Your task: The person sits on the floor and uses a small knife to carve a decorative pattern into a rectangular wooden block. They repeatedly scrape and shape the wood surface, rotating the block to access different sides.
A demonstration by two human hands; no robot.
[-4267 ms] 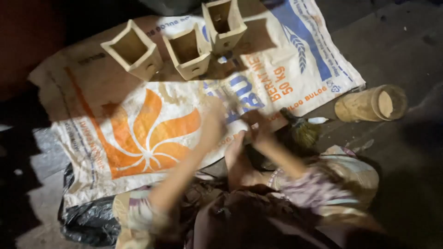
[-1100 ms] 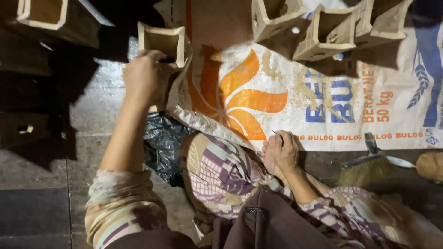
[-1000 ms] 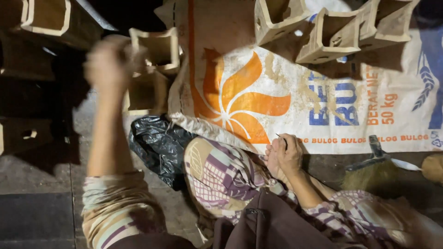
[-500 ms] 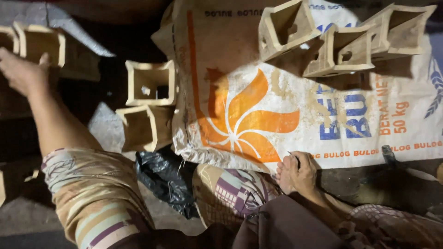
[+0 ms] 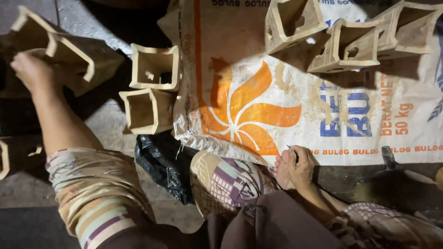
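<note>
Your left hand (image 5: 28, 70) has lifted slightly, fingers closed on a square clay pot (image 5: 69, 55) at far left. Two pots (image 5: 152, 87) sit beside the sack (image 5: 258, 106), three upon it. Your right hand (image 5: 295, 167) pinches a thin dark tool (image 5: 292, 151), mostly hidden.

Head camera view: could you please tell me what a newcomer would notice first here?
The white woven sack with an orange flower emblem spreads across the middle, three square tan clay pots along its top edge. At far left, the left hand holds another square clay pot, while the right hand rests at the sack's lower edge.
</note>
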